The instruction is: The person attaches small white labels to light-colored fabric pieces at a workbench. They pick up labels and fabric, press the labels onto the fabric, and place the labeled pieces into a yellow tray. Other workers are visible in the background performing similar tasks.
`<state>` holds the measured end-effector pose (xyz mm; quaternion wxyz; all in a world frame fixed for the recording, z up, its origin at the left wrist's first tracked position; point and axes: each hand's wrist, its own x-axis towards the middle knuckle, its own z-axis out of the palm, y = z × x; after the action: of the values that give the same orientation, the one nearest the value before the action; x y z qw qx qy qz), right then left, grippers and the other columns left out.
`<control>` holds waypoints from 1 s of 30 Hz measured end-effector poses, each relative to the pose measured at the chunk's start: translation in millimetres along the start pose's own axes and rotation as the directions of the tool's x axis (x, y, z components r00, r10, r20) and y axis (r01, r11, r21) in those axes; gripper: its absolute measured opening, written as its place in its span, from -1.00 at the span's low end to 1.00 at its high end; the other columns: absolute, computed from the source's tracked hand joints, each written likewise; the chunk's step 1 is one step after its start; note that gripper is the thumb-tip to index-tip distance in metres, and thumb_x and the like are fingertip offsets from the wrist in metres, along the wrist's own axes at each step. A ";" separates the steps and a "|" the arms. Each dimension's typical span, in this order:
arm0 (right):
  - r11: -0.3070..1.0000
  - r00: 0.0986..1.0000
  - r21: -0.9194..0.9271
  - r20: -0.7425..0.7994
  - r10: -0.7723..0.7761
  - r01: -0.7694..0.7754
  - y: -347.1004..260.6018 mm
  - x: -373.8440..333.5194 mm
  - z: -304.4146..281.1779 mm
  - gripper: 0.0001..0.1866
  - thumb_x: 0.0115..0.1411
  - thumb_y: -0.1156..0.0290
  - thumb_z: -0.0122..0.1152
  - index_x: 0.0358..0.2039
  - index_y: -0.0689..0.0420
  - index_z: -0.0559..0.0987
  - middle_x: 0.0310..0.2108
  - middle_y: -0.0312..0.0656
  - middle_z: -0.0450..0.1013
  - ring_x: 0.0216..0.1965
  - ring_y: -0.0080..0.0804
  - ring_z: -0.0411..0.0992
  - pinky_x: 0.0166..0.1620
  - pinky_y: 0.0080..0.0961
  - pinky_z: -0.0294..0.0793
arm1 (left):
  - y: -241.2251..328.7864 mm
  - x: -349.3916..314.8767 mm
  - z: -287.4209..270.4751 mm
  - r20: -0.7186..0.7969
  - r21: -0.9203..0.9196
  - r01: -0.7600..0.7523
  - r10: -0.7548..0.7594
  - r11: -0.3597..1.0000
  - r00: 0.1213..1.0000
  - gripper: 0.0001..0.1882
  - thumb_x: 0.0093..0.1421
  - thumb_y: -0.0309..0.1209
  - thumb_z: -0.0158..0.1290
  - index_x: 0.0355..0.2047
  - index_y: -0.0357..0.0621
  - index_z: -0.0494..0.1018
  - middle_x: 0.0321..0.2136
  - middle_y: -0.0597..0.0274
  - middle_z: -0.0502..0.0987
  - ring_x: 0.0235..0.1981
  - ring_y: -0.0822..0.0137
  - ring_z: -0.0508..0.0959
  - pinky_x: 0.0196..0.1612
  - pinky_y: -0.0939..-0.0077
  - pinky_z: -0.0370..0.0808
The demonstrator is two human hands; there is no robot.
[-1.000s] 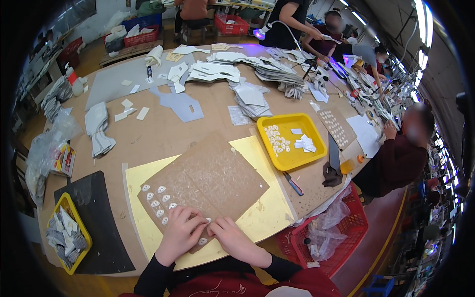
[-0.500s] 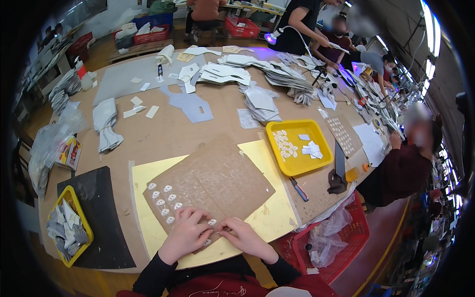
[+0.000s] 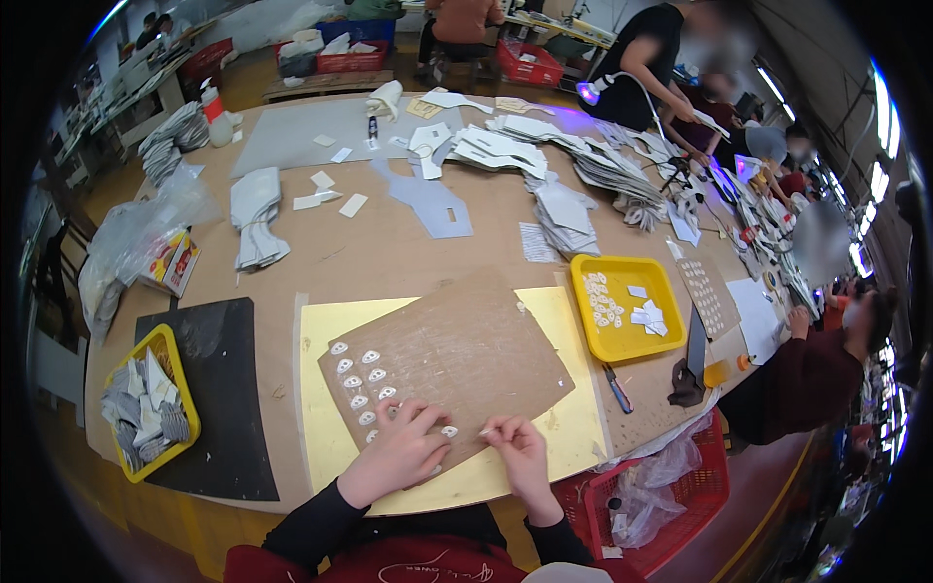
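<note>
A brown board (image 3: 466, 340), its surface shiny and streaked, lies askew on a yellow sheet (image 3: 573, 428) in front of me. Small white oval pieces with dark holes (image 3: 368, 375) sit in two rows along its left side. My left hand (image 3: 406, 449) rests on the board's near left part, fingers bent and apart, covering part of the rows. One white piece (image 3: 449, 431) shows just beside its fingertips. To the right, over the board's near edge, my right hand (image 3: 523, 455) pinches a tiny whitish bit (image 3: 485, 432), whose kind I cannot make out.
A yellow tray (image 3: 637, 352) of white pieces stands right of the board, with pliers (image 3: 618, 389) nearby. Another yellow tray (image 3: 194, 432) of grey-white scraps sits left on a black mat (image 3: 228, 389). Stacked cut panels (image 3: 501, 151) lie farther back. A red crate (image 3: 695, 496) stands low right.
My right hand has moved right, away from my left hand, with its fingers pinched. The left hand's fingers have spread on the board. The whole view has shifted.
</note>
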<state>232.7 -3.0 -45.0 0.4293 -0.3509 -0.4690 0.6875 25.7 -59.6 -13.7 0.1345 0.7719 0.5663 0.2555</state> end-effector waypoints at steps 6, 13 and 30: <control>0.997 0.998 -0.044 0.001 -0.060 0.060 -29.4 -1.0 14.8 -0.79 0.15 0.77 0.23 -0.34 0.18 0.44 -0.24 -0.16 0.49 -0.16 -0.47 0.46 0.00 -0.52 0.44 | -2.0 -1.1 -8.3 -0.118 -0.281 0.067 -0.103 0.957 0.988 -0.83 0.23 -0.33 0.13 -0.19 -0.06 0.57 -0.08 0.30 0.48 0.08 0.22 0.38 0.20 0.15 0.14; 0.667 0.849 -0.549 0.458 -0.264 0.504 -45.2 19.6 62.2 -0.87 0.07 0.66 0.33 -0.34 0.23 0.62 -0.31 -0.12 0.52 -0.22 -0.19 0.47 -0.04 -0.38 0.45 | 1.0 6.3 -10.2 0.363 -0.810 0.130 -0.315 -0.571 0.877 -0.37 0.49 0.02 -0.35 0.28 -0.29 0.16 0.20 0.04 0.32 0.28 0.16 0.30 0.37 0.27 0.21; 0.557 0.901 -0.709 0.316 -0.297 0.433 -50.7 26.4 57.9 -0.73 0.14 0.64 0.25 -0.12 0.21 0.65 -0.01 -0.07 0.46 -0.09 -0.14 0.44 0.00 -0.32 0.43 | -7.8 7.6 -6.7 0.390 -0.703 0.071 -0.300 -0.708 0.870 -0.39 0.50 -0.14 -0.27 0.35 -0.37 0.07 0.27 -0.09 0.31 0.24 0.18 0.40 0.35 0.29 0.30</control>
<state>184.6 11.1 19.0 0.3344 -0.3371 -0.8096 0.3452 17.5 -50.4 -10.1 0.7646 0.0149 0.1846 0.6173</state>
